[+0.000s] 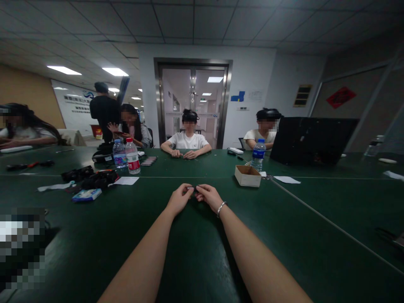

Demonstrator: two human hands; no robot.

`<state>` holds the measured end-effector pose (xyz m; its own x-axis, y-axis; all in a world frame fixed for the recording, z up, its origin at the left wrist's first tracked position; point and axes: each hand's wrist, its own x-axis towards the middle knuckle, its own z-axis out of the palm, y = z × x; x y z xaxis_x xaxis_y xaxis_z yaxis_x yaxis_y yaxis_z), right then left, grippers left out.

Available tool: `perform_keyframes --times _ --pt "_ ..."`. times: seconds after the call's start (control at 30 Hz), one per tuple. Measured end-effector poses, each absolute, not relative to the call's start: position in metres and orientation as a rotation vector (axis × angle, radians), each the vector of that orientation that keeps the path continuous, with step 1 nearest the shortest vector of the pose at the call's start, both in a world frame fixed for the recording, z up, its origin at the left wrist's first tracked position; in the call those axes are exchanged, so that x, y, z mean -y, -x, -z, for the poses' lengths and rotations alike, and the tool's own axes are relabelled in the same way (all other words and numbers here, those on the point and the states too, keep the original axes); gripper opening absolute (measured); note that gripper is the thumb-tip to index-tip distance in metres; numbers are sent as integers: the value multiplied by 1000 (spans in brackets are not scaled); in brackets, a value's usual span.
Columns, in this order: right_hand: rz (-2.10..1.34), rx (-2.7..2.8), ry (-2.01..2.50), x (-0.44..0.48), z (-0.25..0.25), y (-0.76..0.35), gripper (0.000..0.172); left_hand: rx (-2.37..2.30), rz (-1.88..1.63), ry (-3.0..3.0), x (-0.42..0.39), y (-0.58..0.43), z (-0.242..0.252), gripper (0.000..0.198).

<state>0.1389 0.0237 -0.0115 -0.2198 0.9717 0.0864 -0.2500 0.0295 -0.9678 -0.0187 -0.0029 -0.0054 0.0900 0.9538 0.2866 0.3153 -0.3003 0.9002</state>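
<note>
Both of my arms reach forward over the dark green table (195,244). My left hand (179,200) is closed, with thumb and forefinger pinched together at its right side. Facing it, my right hand (211,197) is pinched the same way and wears a silver bracelet (221,209) at the wrist. Between the fingertips of the two hands shows a small dark thing (195,189), too small to name. The hands are close together, just above or on the tabletop; I cannot tell which.
An open cardboard box (248,180) sits to the right, near a blue-labelled water bottle (259,155) and a large black monitor (311,141). Two bottles, black gear (97,180) and a blue-white packet (86,195) lie left. Several people sit around the table; one stands behind.
</note>
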Motion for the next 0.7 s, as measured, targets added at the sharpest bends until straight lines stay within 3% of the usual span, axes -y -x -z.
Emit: perform_keyframes --times 0.23,0.57,0.7 --pt "-1450 1210 877 -24 12 -137 16 -1124 -1329 -1675 -6 24 11 30" --pt "-1456 1213 896 -21 8 -139 17 -1337 -1149 -1699 -7 22 13 42" --pt "-1450 1206 873 -23 10 -139 16 -1236 -1266 -1635 -1 21 8 40"
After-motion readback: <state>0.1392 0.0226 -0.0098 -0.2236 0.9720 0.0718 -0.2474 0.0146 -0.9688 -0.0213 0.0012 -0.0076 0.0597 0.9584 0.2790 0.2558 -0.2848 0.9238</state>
